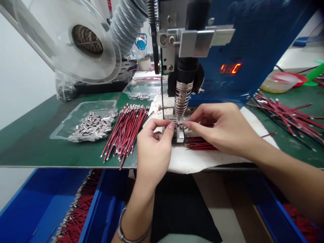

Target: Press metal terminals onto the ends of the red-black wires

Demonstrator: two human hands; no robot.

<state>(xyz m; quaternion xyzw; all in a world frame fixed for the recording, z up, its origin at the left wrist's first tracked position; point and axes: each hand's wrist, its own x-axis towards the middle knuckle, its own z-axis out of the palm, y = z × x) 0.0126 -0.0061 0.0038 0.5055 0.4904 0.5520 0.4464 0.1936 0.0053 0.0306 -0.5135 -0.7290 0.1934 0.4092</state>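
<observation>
Under the coiled tip of the blue soldering machine [183, 96], both hands meet at a small metal fixture [180, 135]. My right hand [220, 123] pinches a thin red-and-black wire between thumb and fingertips, its end at the fixture. On the left side of the fixture, my left hand [158, 138] has thumb and forefinger pressed together; what lies between them, perhaps a small metal part, is too small to make out. Below my right hand several red and black wires [201, 143] lie on a white cloth. A pile of wires with metal ends [126, 130] rests beside my left hand.
A clear plastic tray [63, 130] holds small silvery metal cylinders. More loose wires [288, 113] lie at the right. Blue bins [98, 202] with wires sit below the table edge. A clear round fume hood [50, 44] with a hose hangs at upper left.
</observation>
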